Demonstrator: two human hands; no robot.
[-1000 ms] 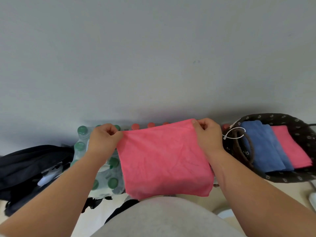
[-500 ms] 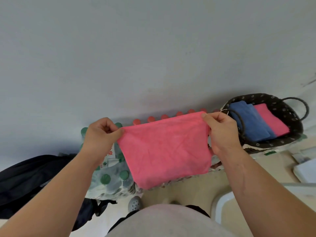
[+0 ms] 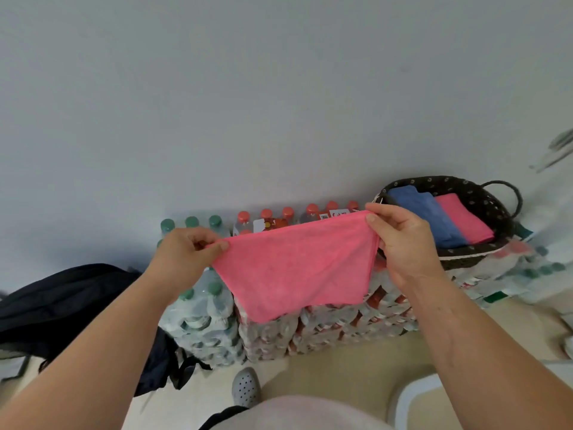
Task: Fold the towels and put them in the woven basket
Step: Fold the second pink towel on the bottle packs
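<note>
pinched one top corner of a pink towel (image 3: 294, 268) with the left hand (image 3: 186, 252) and the other with the right hand (image 3: 403, 243), fingers curled on the cloth. hung slack in the air, outside the woven basket (image 3: 483, 200), and hid some caps and labels of the bottle packs (image 3: 325, 330) behind. held a folded blue towel (image 3: 424, 212) and a second pink towel (image 3: 462, 221) side by side in that basket. covered its near left rim with the right hand. cut off a black bag (image 3: 62, 305) at the left edge. blurred the far right past telling.
</note>
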